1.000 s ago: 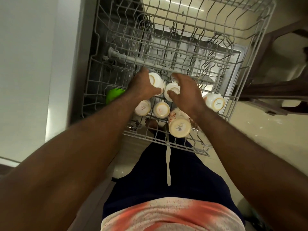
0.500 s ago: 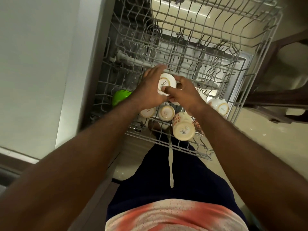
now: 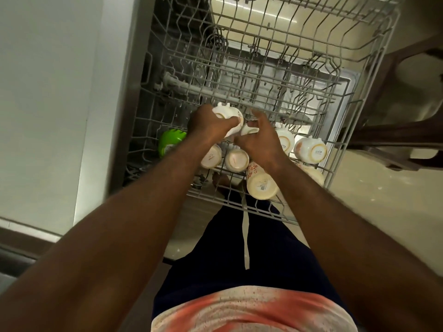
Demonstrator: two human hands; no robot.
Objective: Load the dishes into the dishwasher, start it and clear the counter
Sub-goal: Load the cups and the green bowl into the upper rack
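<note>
Person stands over the dishwasher's pulled-out wire rack (image 3: 359, 130), both arms reaching in. L hand (image 3: 208, 125) is wrapped round a white cup (image 3: 227, 113), which is tilted w/ its base twd the camera, over the rack's middle. R hand (image 3: 260, 142) sits just beside it at 3 o'clock, fingers curled and thumb on a 2nd white cup (image 3: 249, 131) that's mostly hidden under the palm. Can't tell how firm that grip is.

Green cup (image 3: 169, 143) lies at 9 o'clock of the L hand, near the rack's left wall. Left small cup (image 3: 211, 157) and right small cup (image 3: 236, 159) sit base-up at 6 o'clock, by the wrists. Floral cup (image 3: 261, 184) is at 5 o'clock, near the front rim. Printed-base cup (image 3: 311, 149) leans at 3 o'clock of the R hand.
</note>
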